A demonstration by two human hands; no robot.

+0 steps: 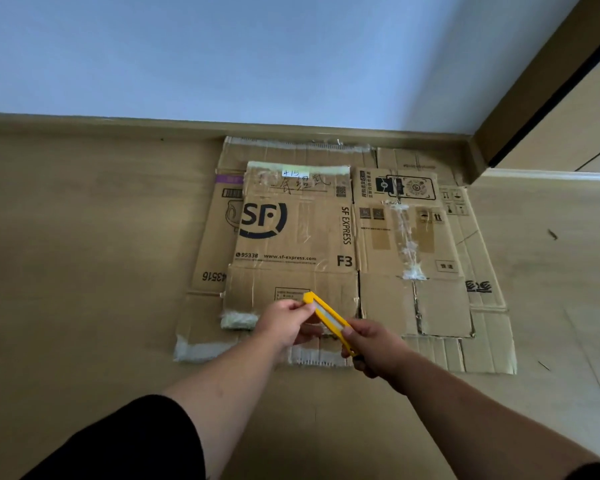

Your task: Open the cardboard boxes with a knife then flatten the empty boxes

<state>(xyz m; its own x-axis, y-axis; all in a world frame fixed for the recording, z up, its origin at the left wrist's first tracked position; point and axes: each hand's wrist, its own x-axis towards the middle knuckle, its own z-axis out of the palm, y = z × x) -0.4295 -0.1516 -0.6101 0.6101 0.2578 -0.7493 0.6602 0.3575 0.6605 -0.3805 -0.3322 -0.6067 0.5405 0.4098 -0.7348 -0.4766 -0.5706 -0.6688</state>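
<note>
Both arms reach out over flattened boxes (326, 237) lying just beyond the hands. Right hand (371, 344) grips the yellow knife (328, 318), left hand (284, 322) pinches its tip. Risk: blade slides out, nicks those left fingers (300, 306).

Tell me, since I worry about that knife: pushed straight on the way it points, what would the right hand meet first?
Probably the left hand, which pinches the far tip of the knife that the right hand grips; depth is unclear.
</note>
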